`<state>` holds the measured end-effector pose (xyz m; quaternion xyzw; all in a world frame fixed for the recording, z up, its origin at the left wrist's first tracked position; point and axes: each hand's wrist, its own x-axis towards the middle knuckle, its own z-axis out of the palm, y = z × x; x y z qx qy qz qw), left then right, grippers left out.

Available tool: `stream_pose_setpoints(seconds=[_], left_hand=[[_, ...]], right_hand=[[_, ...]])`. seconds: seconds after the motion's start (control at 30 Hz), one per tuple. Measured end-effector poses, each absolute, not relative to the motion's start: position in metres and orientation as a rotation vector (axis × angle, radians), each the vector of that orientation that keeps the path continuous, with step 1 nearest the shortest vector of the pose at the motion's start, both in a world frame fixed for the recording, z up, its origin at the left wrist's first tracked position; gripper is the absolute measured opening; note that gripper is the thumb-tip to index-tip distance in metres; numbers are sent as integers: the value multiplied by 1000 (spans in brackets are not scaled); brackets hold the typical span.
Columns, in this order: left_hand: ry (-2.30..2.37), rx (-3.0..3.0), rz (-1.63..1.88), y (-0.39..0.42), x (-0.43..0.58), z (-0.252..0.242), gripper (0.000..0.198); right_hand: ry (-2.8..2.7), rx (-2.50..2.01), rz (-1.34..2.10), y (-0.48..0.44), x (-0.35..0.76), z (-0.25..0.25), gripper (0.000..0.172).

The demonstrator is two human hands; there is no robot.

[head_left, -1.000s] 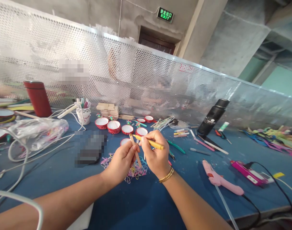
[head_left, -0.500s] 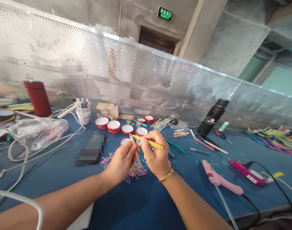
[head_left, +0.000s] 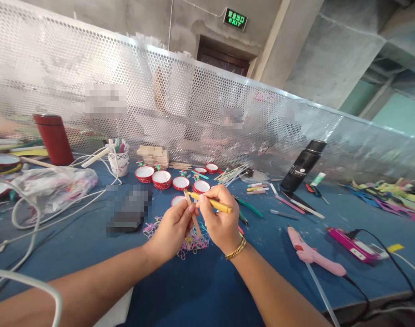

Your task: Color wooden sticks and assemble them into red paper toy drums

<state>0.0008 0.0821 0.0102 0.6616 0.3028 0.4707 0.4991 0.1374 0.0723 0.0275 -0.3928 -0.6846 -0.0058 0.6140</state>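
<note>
My left hand point(head_left: 175, 225) is closed on a flat wooden craft stick point(head_left: 196, 223), held slanting between thumb and fingers. In my right hand point(head_left: 222, 220) is a yellow marker pen point(head_left: 220, 205), gripped as for writing, its tip against or very near the stick's upper end. Under both hands lies a loose heap of small coloured rubber bands point(head_left: 190, 247). Just beyond them stand several shallow red-rimmed white cups point(head_left: 162, 178), one partly hidden by my fingers. Green-handled pliers point(head_left: 250, 206) lie right of my right hand.
To the left are a dark phone point(head_left: 130, 211), white cables point(head_left: 33, 222) and a red flask point(head_left: 53, 140). On the right lie a pink glue gun point(head_left: 312, 256), a magenta device point(head_left: 352, 245) and a black bottle point(head_left: 302, 167). A perforated metal screen point(head_left: 132, 91) bounds the table's back.
Almost nothing differs. My right hand and the yellow marker pen have shifted very slightly against the craft stick; my left hand stays where it was.
</note>
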Motion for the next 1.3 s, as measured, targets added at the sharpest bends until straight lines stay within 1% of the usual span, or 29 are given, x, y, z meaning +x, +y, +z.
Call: stream_pose_setpoints(seconds=[0.17, 0.5, 1.3], left_hand=[[734, 1586, 1127, 82, 1, 10, 39], [717, 1576, 1129, 81, 1, 12, 44], [723, 1566, 1131, 80, 1, 12, 43]], right_hand=[[-1557, -912, -40, 73, 138, 28, 10], [-1594, -903, 27, 73, 138, 25, 9], [-1587, -908, 17, 72, 138, 26, 9]])
